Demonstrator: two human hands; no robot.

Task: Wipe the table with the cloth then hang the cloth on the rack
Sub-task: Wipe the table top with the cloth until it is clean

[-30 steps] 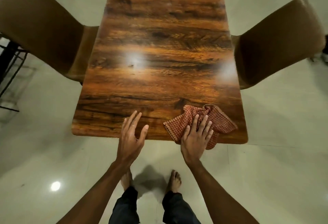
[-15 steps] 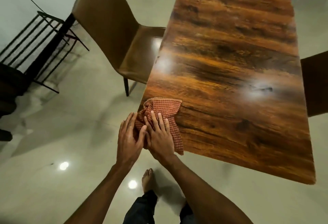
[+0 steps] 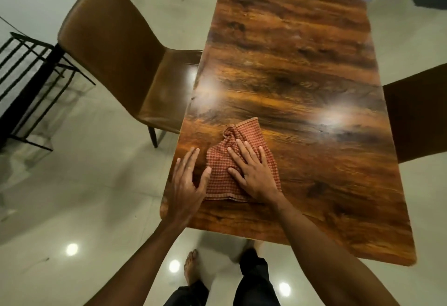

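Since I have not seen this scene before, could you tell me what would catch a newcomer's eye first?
A long glossy wooden table fills the middle. Near its close left corner the right hand presses flat on a red checked cloth, the left hand flat beside it. A brown chair stands to the left.

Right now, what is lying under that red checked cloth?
Only the glossy brown wooden table shows around the red checked cloth. The right hand presses flat on top. Anything directly beneath the cloth is covered and cannot be seen.
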